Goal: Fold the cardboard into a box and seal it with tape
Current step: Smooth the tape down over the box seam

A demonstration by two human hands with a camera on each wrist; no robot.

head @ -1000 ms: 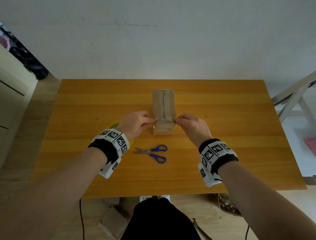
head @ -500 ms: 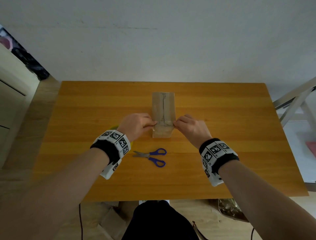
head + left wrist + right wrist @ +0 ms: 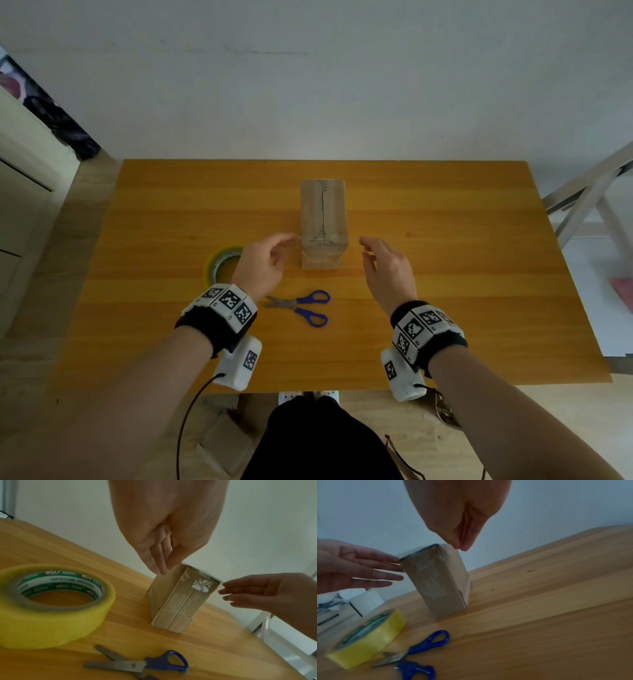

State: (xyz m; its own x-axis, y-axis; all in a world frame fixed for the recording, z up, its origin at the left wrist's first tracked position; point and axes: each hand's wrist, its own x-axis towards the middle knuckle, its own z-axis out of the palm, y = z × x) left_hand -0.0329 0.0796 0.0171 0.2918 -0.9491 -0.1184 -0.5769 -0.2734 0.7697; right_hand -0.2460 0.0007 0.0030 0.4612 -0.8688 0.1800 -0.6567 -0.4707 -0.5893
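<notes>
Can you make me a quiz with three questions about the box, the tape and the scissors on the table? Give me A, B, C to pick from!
1. Where is the yellow roll of tape?
A. on top of the box
B. lying flat on the wooden table, left of the box
C. in a hand

2. What colour are the handles of the metal scissors?
A. red
B. green
C. blue

3. What are the two hands doing to the tall brown cardboard box?
A. open beside it, gripping nothing
B. squeezing it flat
C. lifting it

Answers:
1 B, the roll lies by the left hand.
2 C, both loops are blue.
3 A, left and right hand show straight fingers and the box stands alone.
</notes>
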